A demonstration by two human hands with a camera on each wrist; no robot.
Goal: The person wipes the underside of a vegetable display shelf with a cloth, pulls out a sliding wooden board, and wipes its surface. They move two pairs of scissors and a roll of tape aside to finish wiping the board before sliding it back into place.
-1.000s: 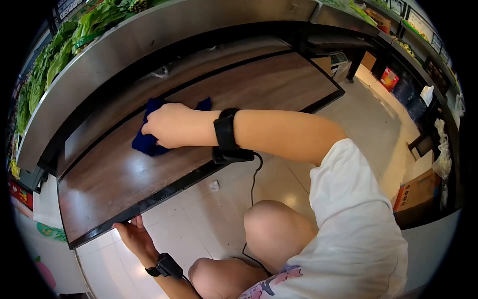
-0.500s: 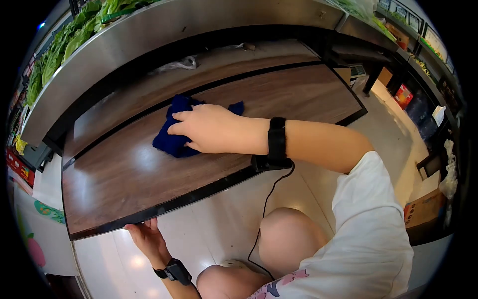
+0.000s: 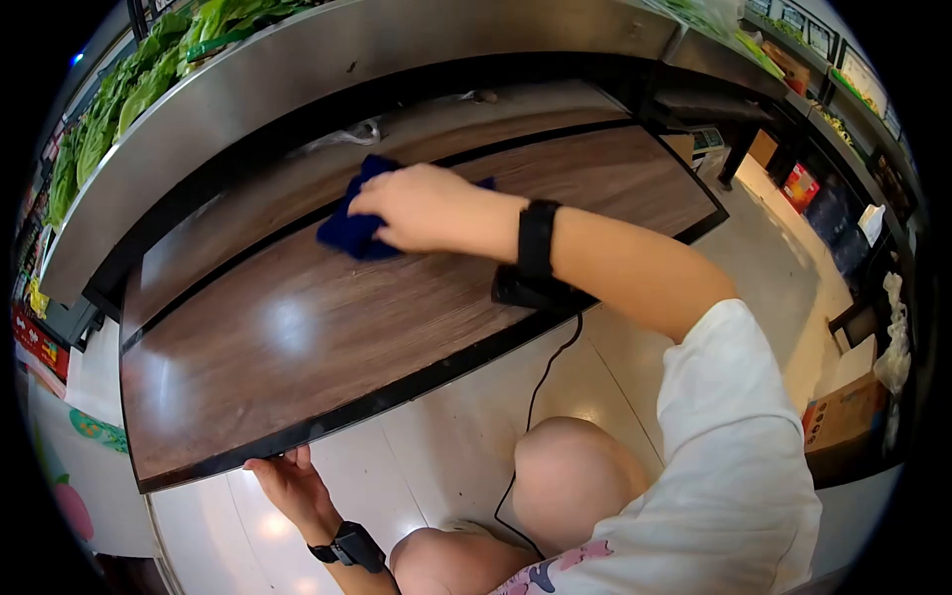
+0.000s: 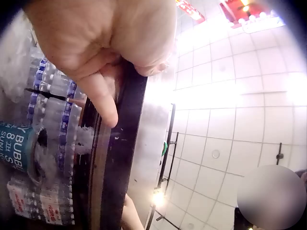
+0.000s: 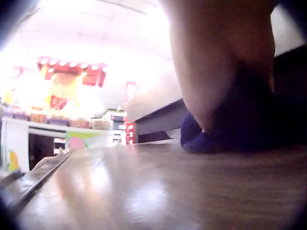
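The right hand (image 3: pixel 421 208), fingers seemingly near flat, is pressing down on the wooden shelf (image 3: pixel 297 337) near its back, pinning the blue cloth (image 3: pixel 349 230). The left hand (image 3: pixel 283 486) is gripping the front edge. Merely pressed, the cloth is risking bunching or slipping free.

We record a white short-sleeved shirt (image 3: pixel 734 466), a pink-printed garment (image 3: pixel 555 573), a black wrist strap with camera block (image 3: pixel 536 248) behind the right hand (image 3: pixel 421 208) trailing a thin black cable (image 3: pixel 531 407), and another black strap (image 3: pixel 347 545) behind the left hand (image 3: pixel 283 486).
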